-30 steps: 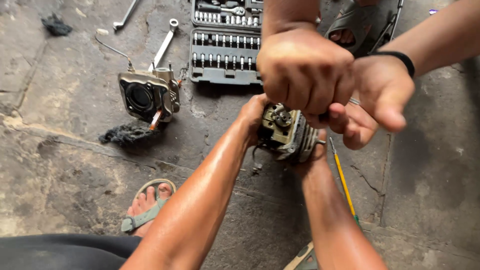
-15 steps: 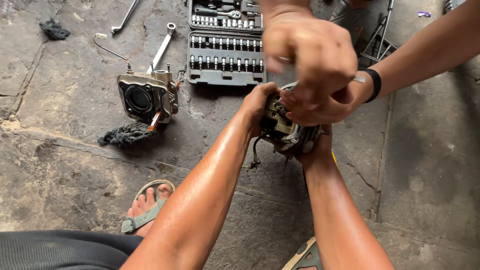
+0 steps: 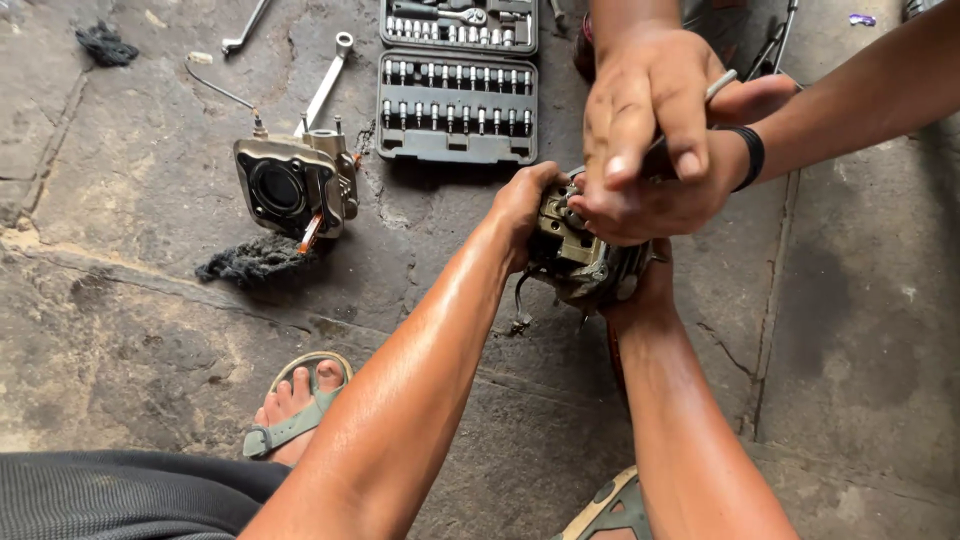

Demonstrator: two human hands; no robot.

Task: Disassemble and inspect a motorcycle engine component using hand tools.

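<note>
**Small engine part steadied in two hands above a concrete floor**

The engine part [image 3: 580,255], a compact block of cast metal with ribbed, greasy faces and short wires hanging below, is held off the floor just right of frame centre. It looks heavy for its size, rigid and oily, so a grip on its flat side faces seems surest; the thin wires and fins are best left alone. The left hand [image 3: 525,205] clasps its 9 o'clock side, fingers curled shut against the casting. The right hand [image 3: 650,290] supports it from 5 o'clock, mostly hidden beneath; its fingers appear wrapped on the part. From 12 o'clock a co-worker's hands [image 3: 650,140], one wearing a black wristband [image 3: 750,157], press down on top around a slim metal tool [image 3: 722,85]. At 10 o'clock on the rough, cracked floor [image 3: 850,330] lies a cylinder block [image 3: 295,185] with a round bore, beside a dark rag [image 3: 255,262]. An open socket set [image 3: 457,105] and a spanner [image 3: 328,75] lie at 11 o'clock. A sandalled foot [image 3: 295,410] shows at 7 o'clock.
</note>
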